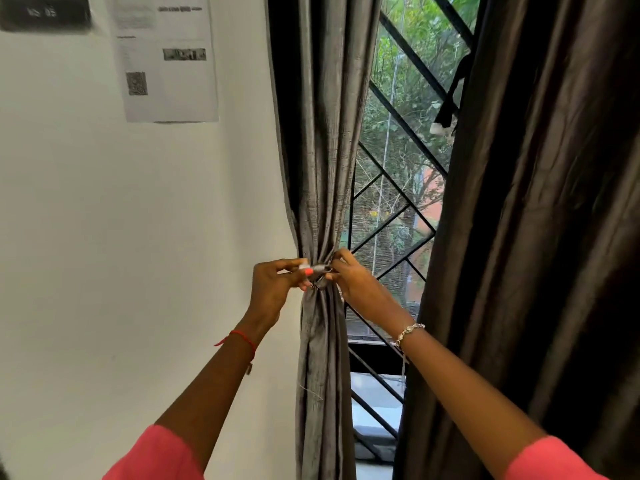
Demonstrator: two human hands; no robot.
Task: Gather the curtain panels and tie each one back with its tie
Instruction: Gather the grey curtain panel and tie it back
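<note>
The left curtain panel (323, 150) is grey and gathered into a narrow bunch beside the white wall. A thin grey tie (320, 269) wraps the bunch at its waist. My left hand (275, 289) pinches one end of the tie on the left of the bunch. My right hand (356, 282) pinches the other end on the right. The two hands almost meet in front of the panel. The right curtain panel (540, 220) hangs loose and dark brown over the right side of the window.
A window with a black diagonal grille (398, 188) shows between the panels, with green trees outside. A dark strap (450, 98) hangs at the right panel's inner edge. A printed paper sheet (166, 57) is stuck on the white wall (138, 237).
</note>
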